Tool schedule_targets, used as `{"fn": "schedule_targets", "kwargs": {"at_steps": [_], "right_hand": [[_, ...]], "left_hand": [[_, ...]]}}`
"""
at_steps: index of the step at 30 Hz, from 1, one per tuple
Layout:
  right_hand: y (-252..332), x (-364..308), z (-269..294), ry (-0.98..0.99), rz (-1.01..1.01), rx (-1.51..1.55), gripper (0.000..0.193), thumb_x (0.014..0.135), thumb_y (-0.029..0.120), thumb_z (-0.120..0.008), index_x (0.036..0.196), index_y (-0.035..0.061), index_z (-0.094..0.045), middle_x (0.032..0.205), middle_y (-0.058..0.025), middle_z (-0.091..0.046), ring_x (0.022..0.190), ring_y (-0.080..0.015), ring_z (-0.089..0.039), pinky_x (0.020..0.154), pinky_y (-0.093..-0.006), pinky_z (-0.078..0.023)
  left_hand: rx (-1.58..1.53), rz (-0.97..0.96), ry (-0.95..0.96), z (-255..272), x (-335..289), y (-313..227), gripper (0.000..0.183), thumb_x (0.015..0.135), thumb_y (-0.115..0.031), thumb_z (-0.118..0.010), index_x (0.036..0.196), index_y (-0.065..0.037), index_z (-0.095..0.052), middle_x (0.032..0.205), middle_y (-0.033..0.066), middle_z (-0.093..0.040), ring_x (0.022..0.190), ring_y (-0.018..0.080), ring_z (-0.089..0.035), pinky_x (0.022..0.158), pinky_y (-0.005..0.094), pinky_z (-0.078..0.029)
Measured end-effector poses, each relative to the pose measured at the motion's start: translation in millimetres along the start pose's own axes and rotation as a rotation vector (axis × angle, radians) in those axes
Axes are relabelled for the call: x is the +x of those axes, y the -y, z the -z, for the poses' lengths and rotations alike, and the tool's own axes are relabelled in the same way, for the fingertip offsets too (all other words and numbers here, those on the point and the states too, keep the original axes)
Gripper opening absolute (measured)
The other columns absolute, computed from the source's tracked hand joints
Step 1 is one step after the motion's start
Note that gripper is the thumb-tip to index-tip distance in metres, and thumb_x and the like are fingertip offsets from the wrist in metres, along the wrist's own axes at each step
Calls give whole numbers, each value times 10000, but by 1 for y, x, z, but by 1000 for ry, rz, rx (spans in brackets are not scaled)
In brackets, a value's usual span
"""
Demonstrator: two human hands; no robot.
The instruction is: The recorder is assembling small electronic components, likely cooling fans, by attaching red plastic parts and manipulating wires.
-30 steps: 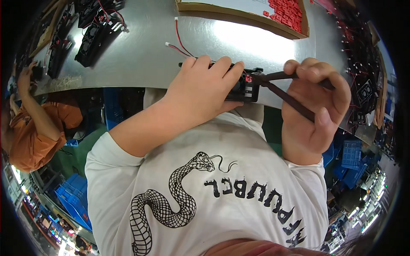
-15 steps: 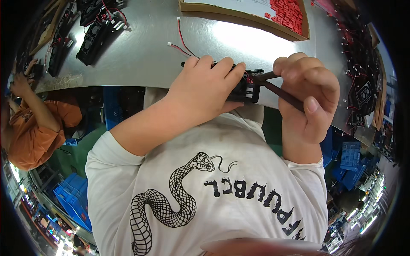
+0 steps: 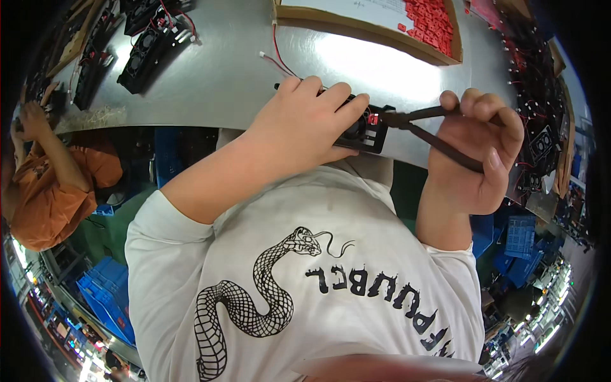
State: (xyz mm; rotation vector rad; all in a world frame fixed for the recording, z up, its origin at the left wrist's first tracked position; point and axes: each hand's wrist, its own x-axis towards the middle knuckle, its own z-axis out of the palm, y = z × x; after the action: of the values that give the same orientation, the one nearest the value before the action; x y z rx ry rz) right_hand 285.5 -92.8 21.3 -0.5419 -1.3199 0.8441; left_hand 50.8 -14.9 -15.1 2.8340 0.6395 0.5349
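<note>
My left hand [image 3: 302, 124] is closed over a black fan unit [image 3: 380, 139] at the near edge of the metal table, covering most of it. A small red piece [image 3: 373, 118] shows at the unit's right end. Dark pliers [image 3: 400, 120] lie across in my right hand [image 3: 480, 149], with the handles spread apart between fingers and thumb. Their jaws point left, right beside the red piece; I cannot tell whether they touch it. Red and black wires with white plugs [image 3: 277, 48] run from the unit's far left side.
A shallow cardboard box [image 3: 366, 32] with many small red pieces [image 3: 429, 25] stands at the back. More black fan units [image 3: 141, 60] lie at the far left, others [image 3: 541, 143] on the right. A person in orange [image 3: 57, 191] works at the left. Blue crates [image 3: 108, 296] stand below.
My right hand has drawn to the right with the pliers, and their handles are spread. The red piece at the unit's end is now more exposed. My left hand stays on the unit.
</note>
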Motion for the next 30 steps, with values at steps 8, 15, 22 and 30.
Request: {"fn": "schedule_targets", "kwargs": {"at_steps": [8, 15, 22, 30], "right_hand": [[-12, -2, -12, -204, -10, 102, 584, 875, 197, -561, 1402, -37, -468, 1245, -200, -554, 1166, -304, -533, 1028, -499, -444], [-12, -6, 0, -68, 3, 70, 552, 864, 206, -561, 1402, 85, -531, 1174, -115, -497, 1106, -262, -443, 1017, -515, -395], [-7, 0, -16, -278, -84, 23, 515, 858, 213, -569, 1354, 79, -544, 1142, -100, -473, 1071, -251, -433, 1000, -498, -379], [-6, -15, -28, 23, 114, -184, 375, 904, 212, -604, 1277, 190, -577, 1012, -38, -449, 936, -213, -399, 828, -409, -349]], "left_hand": [[48, 19, 28, 0, -1, -2, 710, 714, -472, -848, 1302, -149, -617, 1047, 14, -619, 860, 225, -590, 762, 368, -425], [55, 19, 14, 0, -3, -5, 700, 718, -473, -845, 1295, -144, -626, 1042, 19, -620, 866, 226, -594, 752, 365, -427], [45, 23, 10, -1, -2, -4, 701, 720, -471, -843, 1297, -136, -627, 1037, 22, -622, 851, 225, -596, 747, 368, -429], [-39, 85, 88, 0, 2, -5, 736, 711, -459, -853, 1329, -142, -607, 1148, 33, -624, 901, 252, -597, 789, 390, -441]]}}
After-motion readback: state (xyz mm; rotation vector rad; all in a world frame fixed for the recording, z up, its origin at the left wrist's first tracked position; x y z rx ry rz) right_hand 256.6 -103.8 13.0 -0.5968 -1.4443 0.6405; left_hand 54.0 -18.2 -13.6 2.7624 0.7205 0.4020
